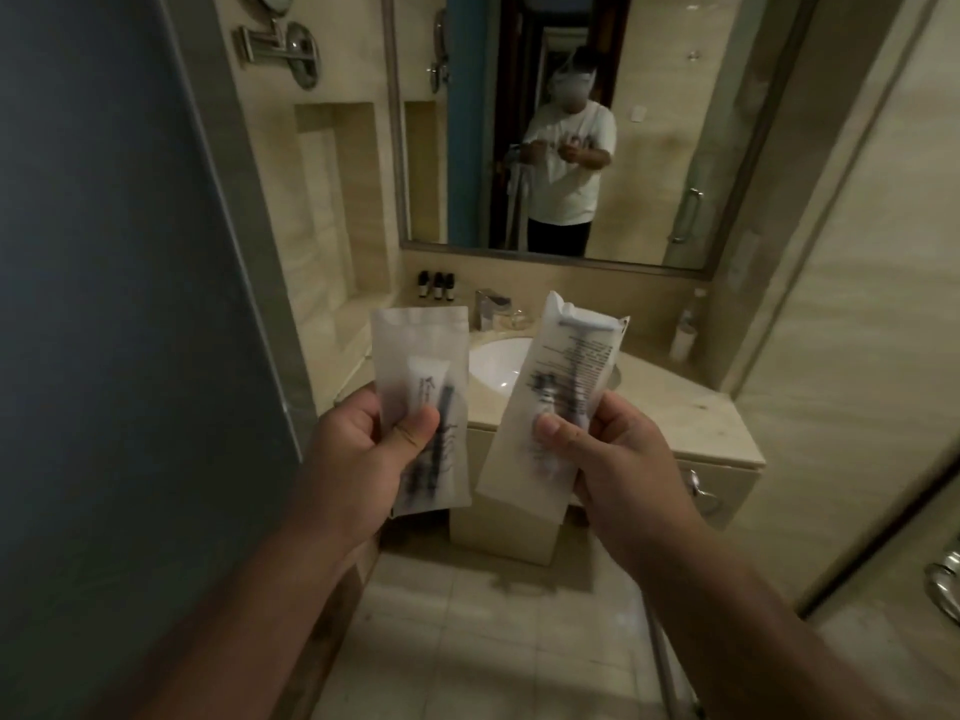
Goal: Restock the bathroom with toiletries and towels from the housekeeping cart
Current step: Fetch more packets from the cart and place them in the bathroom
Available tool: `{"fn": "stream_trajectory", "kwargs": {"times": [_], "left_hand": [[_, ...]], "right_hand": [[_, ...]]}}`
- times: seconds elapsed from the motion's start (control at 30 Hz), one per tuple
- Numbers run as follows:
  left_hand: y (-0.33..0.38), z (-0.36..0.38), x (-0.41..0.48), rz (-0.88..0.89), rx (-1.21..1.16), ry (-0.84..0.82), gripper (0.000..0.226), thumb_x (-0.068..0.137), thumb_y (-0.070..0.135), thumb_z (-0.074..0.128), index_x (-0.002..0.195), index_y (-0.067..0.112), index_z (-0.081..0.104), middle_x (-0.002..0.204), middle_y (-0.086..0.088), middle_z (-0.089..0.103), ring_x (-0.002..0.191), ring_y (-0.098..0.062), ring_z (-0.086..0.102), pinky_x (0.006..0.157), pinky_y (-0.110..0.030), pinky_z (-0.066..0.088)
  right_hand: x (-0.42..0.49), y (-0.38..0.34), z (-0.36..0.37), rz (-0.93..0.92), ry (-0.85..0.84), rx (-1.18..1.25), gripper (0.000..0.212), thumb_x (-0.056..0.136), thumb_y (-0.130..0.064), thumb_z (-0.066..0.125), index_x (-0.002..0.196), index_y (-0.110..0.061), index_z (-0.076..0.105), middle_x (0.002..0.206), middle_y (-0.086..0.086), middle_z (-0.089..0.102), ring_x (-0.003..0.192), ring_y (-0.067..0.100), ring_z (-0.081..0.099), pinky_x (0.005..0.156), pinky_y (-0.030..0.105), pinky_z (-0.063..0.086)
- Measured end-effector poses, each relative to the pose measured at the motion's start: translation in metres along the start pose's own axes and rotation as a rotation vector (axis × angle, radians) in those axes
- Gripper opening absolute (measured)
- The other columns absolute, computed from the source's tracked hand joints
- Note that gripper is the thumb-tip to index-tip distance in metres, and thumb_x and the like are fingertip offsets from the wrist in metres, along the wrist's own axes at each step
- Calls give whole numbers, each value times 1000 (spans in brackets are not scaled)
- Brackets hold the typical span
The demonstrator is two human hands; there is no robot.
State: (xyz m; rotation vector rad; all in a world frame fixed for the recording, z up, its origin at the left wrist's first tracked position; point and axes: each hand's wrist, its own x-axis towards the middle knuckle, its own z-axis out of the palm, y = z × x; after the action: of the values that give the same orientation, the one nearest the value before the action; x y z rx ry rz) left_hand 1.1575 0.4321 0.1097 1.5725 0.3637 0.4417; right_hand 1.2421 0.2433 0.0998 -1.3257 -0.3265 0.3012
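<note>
The left packet point(422, 407) is a flat, frosted sachet, upright. A small white tube and a dark, stick-like thing show through it, but motion blur hides the print. The left hand point(358, 449) has its grip closed on the packet's lower half, with the thumb pressed on the front and the fingers curled behind.

The right packet point(563, 387) is longer, of the same cloudy film, and leans to the right. It carries lines of black print, and a pale T-shaped razor head shows near its top. The right hand point(613, 459) also has its grip closed, pinching this packet low down with the thumb in front and the fingers wrapped behind. The two packets are near each other but apart, held in the air in front of the basin point(493, 368).

The basin is white and oval, sunk into a beige stone desk point(696, 407) with an angled right corner. A chrome tap point(488, 304) stands behind it. Three small dark bottles point(437, 285) sit in a row at the desk's back left, and a white bottle point(685, 332) stands at its back right.

A framed mirror point(649, 148) hangs above and reflects the person, both hands raised. A chrome swing-arm mirror point(283, 41) is fixed to the tiled wall over a recessed niche point(337, 200). A blue-grey door point(104, 330) fills the left edge, and a glass panel point(883, 304) fills the right. The floor point(493, 646) is pale tile.
</note>
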Motion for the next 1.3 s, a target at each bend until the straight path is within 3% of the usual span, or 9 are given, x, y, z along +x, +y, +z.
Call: {"fn": "stream_trajectory", "kwargs": {"times": [0.1,0.4,0.57,0.7,0.83,0.9,1.07,1.3], "left_hand": [[2,10,35,2,8,69,26,76,39,66,96,23,67,85,5,77,79,-14,75,66,-33,55],[-18,28,110,-80,33,187,41,72,39,71,110,25,67,95,6,76,87,-12,75,69,-32,57],[-29,25,145,-107,73,215,43,69,40,72,109,24,68,95,6,76,89,-13,74,74,-35,56],[-36,21,178,-125,97,181,43,70,44,72,109,25,69,99,5,76,93,-15,73,85,-46,58],[-41,16,226,-90,76,147,24,85,25,71,109,22,70,101,4,77,97,-15,73,90,-48,56],[-44,13,256,-71,97,123,22,86,26,71,108,24,69,100,5,77,97,-16,73,90,-49,57],[-51,-2,328,-5,157,79,22,88,31,71,108,23,69,96,7,76,92,-14,73,81,-39,61],[-87,-27,394,-63,51,-2,26,86,22,72,112,20,68,99,4,77,92,-15,74,77,-34,60]], "right_hand": [[47,-1,-7,5,-50,23,30,86,-12,66,116,-14,67,110,6,75,102,26,72,85,49,58],[153,30,-26,177,-126,155,27,92,-10,63,118,-12,67,110,11,74,100,29,72,85,49,58],[192,42,-20,212,-188,117,28,92,-15,64,119,-17,66,111,4,75,101,26,72,90,51,56],[225,54,-10,245,-177,64,25,94,-16,63,118,-19,67,111,1,75,102,25,72,93,53,56],[265,57,-5,215,-158,25,25,95,-16,62,120,-18,67,113,4,74,106,29,71,91,54,56],[288,53,-4,191,-135,37,30,91,-16,64,121,-15,66,114,8,74,106,30,70,90,55,56],[344,43,6,133,-75,72,37,82,-17,67,119,-11,67,113,13,73,102,31,71,88,51,56],[386,94,33,205,20,38,29,92,-13,64,121,-10,67,113,12,73,102,30,72,88,50,56]]}}
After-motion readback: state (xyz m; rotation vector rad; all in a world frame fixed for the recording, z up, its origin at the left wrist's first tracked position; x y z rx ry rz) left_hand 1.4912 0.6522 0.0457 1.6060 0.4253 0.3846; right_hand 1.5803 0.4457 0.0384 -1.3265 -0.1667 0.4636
